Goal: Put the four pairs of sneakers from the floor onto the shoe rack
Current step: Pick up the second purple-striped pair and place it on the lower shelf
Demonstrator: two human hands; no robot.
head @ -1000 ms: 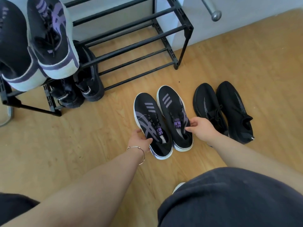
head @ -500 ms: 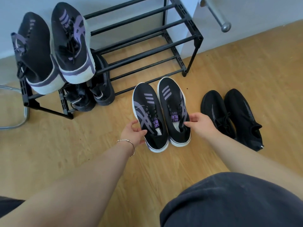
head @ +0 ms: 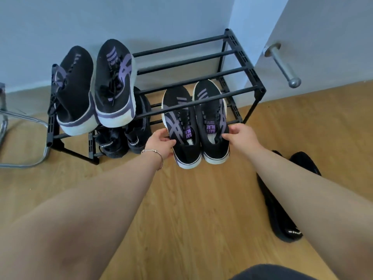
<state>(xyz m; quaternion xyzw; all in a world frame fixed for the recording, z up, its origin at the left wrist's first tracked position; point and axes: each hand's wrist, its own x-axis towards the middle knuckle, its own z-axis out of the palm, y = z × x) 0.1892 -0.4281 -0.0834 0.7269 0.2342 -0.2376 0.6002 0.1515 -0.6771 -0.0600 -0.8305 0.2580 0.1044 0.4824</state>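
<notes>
A black shoe rack (head: 244,91) of metal bars stands against the wall. My left hand (head: 161,143) grips the left black-and-purple sneaker (head: 181,126), and my right hand (head: 241,138) grips the right black-and-purple sneaker (head: 213,122). Both toes reach under the top tier's front bar, over the lower shelf on the right; the heels stick out toward me. Another black-and-purple pair (head: 94,87) rests on the top tier at the left. An all-black pair (head: 123,142) sits on the lower shelf beneath it. A second all-black pair (head: 282,217) lies on the floor at the right, partly hidden by my right arm.
A door with a metal handle (head: 282,65) stands just right of the rack. Chrome chair legs (head: 24,142) curve over the floor at the far left. The wooden floor (head: 201,209) spreads between me and the rack.
Both hands have lifted the black-and-purple pair off the floor and carried it forward, toes first, into the right side of the rack. My view has tilted up toward the wall.
</notes>
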